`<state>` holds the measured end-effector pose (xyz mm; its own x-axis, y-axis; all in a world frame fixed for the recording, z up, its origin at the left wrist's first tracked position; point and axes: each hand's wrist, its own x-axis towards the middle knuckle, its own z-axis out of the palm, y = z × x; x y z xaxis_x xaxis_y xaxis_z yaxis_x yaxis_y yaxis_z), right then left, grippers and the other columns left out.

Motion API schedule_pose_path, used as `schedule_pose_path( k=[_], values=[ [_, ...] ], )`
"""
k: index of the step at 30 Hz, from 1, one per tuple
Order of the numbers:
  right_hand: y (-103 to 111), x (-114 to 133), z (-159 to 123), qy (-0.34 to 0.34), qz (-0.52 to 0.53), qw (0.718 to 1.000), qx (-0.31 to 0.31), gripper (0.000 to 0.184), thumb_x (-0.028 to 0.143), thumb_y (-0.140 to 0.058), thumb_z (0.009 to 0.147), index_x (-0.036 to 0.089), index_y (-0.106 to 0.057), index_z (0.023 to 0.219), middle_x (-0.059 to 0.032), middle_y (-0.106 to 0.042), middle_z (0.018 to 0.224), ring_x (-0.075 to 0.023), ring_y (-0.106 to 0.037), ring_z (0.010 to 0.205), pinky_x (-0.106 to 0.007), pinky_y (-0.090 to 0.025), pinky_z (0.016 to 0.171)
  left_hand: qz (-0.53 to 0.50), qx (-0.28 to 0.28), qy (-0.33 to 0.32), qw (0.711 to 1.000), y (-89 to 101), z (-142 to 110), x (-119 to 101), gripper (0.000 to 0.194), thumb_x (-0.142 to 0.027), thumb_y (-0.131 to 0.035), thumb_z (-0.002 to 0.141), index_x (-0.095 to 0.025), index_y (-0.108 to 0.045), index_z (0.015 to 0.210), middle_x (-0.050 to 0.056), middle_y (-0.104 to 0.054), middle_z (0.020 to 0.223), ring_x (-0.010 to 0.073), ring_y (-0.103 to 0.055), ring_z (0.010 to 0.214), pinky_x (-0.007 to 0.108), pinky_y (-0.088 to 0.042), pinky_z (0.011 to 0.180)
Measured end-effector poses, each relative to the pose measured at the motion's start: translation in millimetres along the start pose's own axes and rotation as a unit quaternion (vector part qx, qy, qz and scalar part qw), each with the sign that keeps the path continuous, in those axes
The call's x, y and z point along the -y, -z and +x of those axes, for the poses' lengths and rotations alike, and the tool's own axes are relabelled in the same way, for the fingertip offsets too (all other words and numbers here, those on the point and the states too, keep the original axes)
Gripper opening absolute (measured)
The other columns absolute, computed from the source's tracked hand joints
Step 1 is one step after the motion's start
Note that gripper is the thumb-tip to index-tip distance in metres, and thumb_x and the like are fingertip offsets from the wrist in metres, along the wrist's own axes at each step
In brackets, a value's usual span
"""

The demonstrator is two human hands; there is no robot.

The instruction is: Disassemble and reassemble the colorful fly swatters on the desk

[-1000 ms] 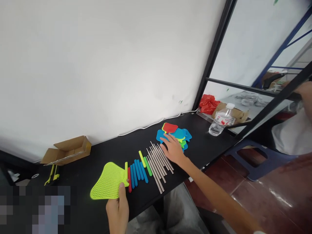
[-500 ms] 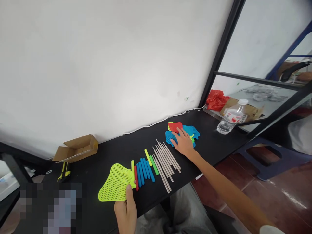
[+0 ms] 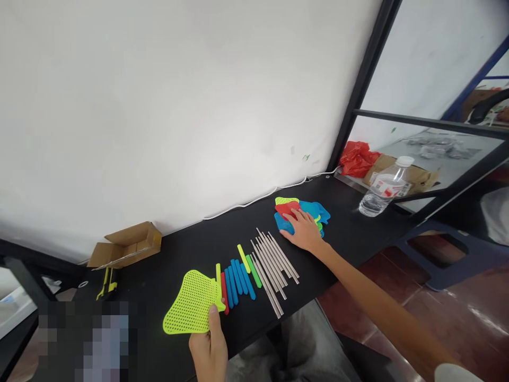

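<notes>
My left hand pinches a yellow-green fly swatter head by its narrow neck, thumb on top. The perforated blade points left above the black table. On the right, my right hand lies with fingers spread over a pile of swatter heads. Its fingertips touch a red swatter head. Around it are a yellow-green head behind, a blue head in front and more blue heads to the right. The hand hides part of the pile.
Between my hands lie several blue handle tubes, a red tube, a green tube and several metal rods. An open cardboard box stands left, a yellow-black tool beside it. A water bottle stands right.
My right fingers have drawn the red swatter head slightly toward me, baring more of the yellow-green one behind it. My left hand keeps its hold. The view has shifted a little.
</notes>
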<state>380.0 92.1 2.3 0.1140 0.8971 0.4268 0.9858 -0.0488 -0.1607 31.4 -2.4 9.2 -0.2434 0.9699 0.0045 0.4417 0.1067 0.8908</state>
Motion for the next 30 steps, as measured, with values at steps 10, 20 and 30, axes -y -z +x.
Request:
schedule_pose_path(
  k=[10, 20, 30],
  values=[
    [69, 54, -43, -0.052, 0.411, 0.91, 0.007, 0.034, 0.04, -0.053, 0.093, 0.023, -0.062, 0.121, -0.0093, -0.066, 0.115, -0.0266, -0.06, 0.107, -0.044, -0.045, 0.098, -0.085, 0.002, -0.081, 0.993, -10.5, -24, -24, 0.043, -0.054, -0.059, 0.086, -0.015, -0.076, 0.096, 0.011, -0.074, 0.102, 0.031, -0.066, 0.1, 0.036, -0.053, 0.085],
    [80, 52, -63, -0.231, 0.664, 0.704, 0.098, 0.057, 0.055, -0.07, 0.079, 0.016, -0.066, 0.12, -0.0091, -0.073, 0.09, -0.0176, -0.063, 0.061, -0.025, -0.047, 0.048, -0.03, 0.266, -0.175, 0.947, -26.3, -47, -58, 0.035, -0.041, -0.045, 0.098, -0.019, -0.072, 0.089, 0.004, -0.068, 0.075, 0.0177, -0.063, 0.068, 0.026, -0.049, 0.062],
    [154, 26, -123, -0.174, 0.426, 0.887, 0.049, 0.038, 0.051, -0.056, 0.091, 0.028, -0.069, 0.119, -0.0077, -0.069, 0.12, -0.029, -0.063, 0.113, -0.039, -0.053, 0.096, 0.327, 0.068, -0.358, 0.872, 19.3, -2, -19, 0.048, -0.042, -0.061, 0.087, -0.026, -0.058, 0.132, 0.009, -0.05, 0.145, 0.0349, -0.04, 0.137, 0.057, -0.032, 0.112]
  ],
)
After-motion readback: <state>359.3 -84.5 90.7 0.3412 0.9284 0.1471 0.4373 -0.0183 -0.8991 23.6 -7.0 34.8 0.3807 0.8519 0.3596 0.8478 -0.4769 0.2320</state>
